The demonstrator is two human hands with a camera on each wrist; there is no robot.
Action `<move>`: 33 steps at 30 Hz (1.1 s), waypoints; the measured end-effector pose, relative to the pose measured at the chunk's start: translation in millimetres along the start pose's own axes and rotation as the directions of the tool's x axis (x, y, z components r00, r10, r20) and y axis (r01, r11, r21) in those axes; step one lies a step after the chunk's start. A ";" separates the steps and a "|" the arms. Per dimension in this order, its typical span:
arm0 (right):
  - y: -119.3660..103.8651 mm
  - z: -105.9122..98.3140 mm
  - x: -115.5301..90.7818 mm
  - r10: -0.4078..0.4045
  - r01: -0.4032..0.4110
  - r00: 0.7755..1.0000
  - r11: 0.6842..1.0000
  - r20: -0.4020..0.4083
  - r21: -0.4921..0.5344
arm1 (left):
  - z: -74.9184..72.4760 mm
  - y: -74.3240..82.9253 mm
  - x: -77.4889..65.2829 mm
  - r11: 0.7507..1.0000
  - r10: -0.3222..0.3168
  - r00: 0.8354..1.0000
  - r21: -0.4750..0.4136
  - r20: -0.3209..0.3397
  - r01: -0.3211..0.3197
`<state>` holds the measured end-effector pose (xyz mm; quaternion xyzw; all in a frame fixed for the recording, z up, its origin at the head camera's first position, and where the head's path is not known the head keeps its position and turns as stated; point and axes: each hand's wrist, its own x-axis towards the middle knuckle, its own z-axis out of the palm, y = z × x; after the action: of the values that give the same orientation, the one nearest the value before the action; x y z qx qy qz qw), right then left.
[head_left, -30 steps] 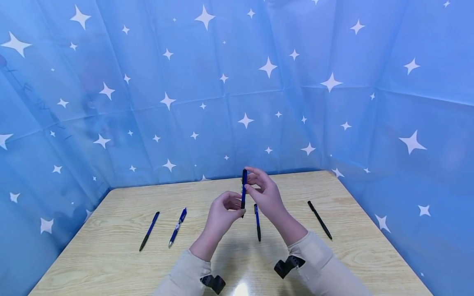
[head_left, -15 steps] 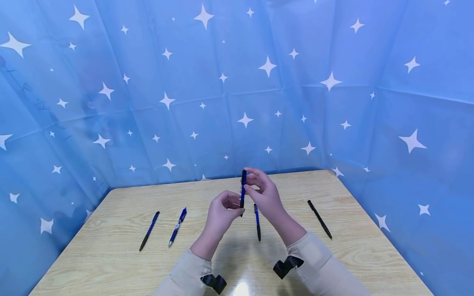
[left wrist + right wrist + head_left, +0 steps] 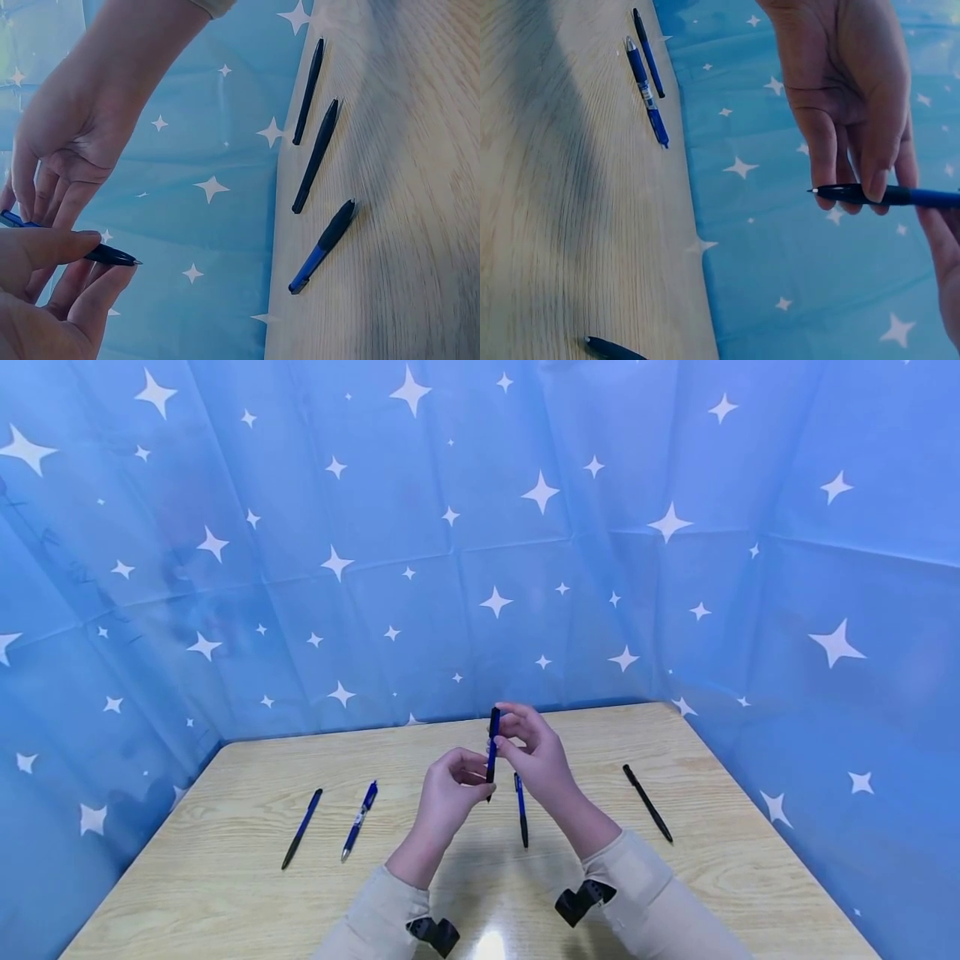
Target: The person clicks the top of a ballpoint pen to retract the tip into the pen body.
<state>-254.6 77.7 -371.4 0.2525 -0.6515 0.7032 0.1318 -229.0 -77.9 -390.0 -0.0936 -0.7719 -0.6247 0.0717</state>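
A blue pen (image 3: 492, 755) with a black grip stands nearly upright between both hands, raised above the table. My left hand (image 3: 448, 797) pinches its lower, black end between thumb and fingers. Higher up, my right hand (image 3: 542, 758) holds the barrel, thumb against the side and a finger at the top end. A small writing point sticks out past the black grip of the pen (image 3: 926, 196) in the right wrist view. On the table nearest the hands lies another blue pen (image 3: 521, 806) with a black grip, partly behind the right wrist.
On the left of the wooden table (image 3: 187, 860) lie a blue-and-black pen (image 3: 303, 828) and a blue pen with a silver tip (image 3: 360, 820). A black pen (image 3: 647, 802) lies at the right. Starry blue curtain (image 3: 420, 635) hangs behind.
The pen and both hands stay nearly in place, and the pens on the table have not moved. The head view has shifted very slightly.
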 end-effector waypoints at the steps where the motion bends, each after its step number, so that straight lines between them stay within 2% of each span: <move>1: 0.0 0.1 -0.2 0.001 -0.001 1.000 1.000 0.001 -0.001 | -0.2 0.0 -0.1 1.000 0.004 1.000 0.000 0.002 -0.004; 12: -2.7 -1.4 -1.4 -0.007 0.009 0.999 0.999 0.044 -0.053 | -4.0 -2.3 -3.1 1.000 0.028 0.998 0.006 0.047 -0.028; 17: -1.0 -8.2 -2.7 -0.004 0.016 0.995 0.993 0.102 -0.117 | -9.0 -7.4 -4.4 0.998 0.044 0.997 0.037 0.063 -0.046; 21: -3.4 -15.7 -4.0 0.035 -0.011 0.991 0.983 0.129 -0.184 | -15.5 -9.3 -4.9 0.994 0.043 0.997 0.093 0.068 -0.049; 29: 9.6 -32.7 -9.4 0.151 -0.093 0.976 0.941 0.158 -0.326 | -33.1 -19.9 -5.8 0.988 0.045 0.991 0.143 0.123 -0.062; 33: 14.1 -39.5 -13.1 0.175 -0.084 0.965 0.913 0.198 -0.399 | -41.5 -26.2 -6.1 0.977 0.055 0.985 0.196 0.161 -0.086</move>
<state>-258.1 116.7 -391.2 0.2569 -0.8036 0.5339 0.0561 -229.5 -124.1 -407.7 -0.1614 -0.8309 -0.5308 0.0430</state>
